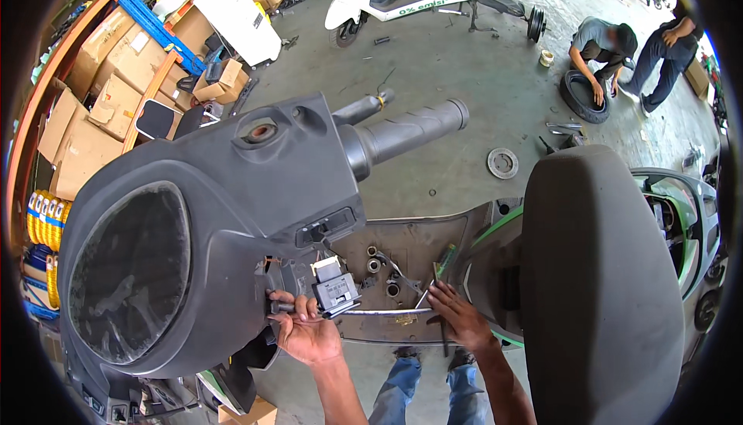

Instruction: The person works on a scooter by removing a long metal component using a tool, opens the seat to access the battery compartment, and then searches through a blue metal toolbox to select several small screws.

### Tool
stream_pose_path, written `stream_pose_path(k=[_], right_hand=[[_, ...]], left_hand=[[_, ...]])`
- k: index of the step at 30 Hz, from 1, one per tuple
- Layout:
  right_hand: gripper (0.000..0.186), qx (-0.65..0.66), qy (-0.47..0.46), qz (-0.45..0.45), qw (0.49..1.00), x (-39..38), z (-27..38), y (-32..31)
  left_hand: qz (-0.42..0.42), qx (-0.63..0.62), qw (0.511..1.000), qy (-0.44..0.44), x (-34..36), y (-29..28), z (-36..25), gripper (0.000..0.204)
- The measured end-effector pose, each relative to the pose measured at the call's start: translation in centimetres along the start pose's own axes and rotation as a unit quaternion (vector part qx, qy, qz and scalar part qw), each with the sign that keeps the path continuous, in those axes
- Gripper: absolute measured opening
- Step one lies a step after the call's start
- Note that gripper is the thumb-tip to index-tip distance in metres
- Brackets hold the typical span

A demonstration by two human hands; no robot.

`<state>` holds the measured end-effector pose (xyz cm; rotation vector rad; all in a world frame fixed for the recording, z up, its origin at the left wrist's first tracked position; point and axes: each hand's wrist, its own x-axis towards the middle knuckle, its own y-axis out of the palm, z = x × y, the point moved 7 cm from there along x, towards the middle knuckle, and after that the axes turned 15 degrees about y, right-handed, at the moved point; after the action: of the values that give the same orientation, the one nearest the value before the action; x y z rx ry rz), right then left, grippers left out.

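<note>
My left hand (308, 330) is under the scooter's dark handlebar cover (209, 193), its fingers curled on a small dark cylindrical part (280, 306) at the front panel. A black electrical module (334, 289) with a pale top sits just beside those fingers, wires above it. My right hand (457, 317) is closed on a long, thin dark tool (444, 341) by a silver tube (391, 311) lying across the footboard (410, 235). Just above it is a green-handled tool (445, 261). Several metal rings and fittings (374, 265) lie on the footboard.
The scooter's seat (596, 270) rises at my right. Behind are cardboard boxes on shelves (108, 61) at left, another scooter (402, 7), a brake disc (502, 163) on the floor, and two people (604, 49) at the right, one crouched over a tire (584, 96).
</note>
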<state>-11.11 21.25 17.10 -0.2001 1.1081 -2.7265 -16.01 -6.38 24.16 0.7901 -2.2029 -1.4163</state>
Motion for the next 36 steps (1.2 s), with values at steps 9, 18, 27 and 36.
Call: stream_pose_path(k=[9,18,27,36], right_hand=[[0.047,0.628,0.438,0.209,0.608,-1.0,-3.3,5.7],[0.058,0.015,0.025,-0.066,0.997,-0.8,-0.4,-0.5],[0.033,0.312,0.536,0.261,0.74,-1.1,-2.9,4.0],[0.046,0.057,0.016,-0.035,0.998,-1.7,-0.7,0.4]], left_hand=[[0.015,0.013,1.0,0.004,0.3,-0.4,-0.3,0.044],[-0.003,0.004,1.0,0.003,0.2,-0.2,-0.2,0.048],[-0.02,0.019,0.999,0.021,0.8,-2.8,-1.1,0.047],[-0.014,-0.002,1.0,0.005,0.7,-2.3,-0.7,0.047]])
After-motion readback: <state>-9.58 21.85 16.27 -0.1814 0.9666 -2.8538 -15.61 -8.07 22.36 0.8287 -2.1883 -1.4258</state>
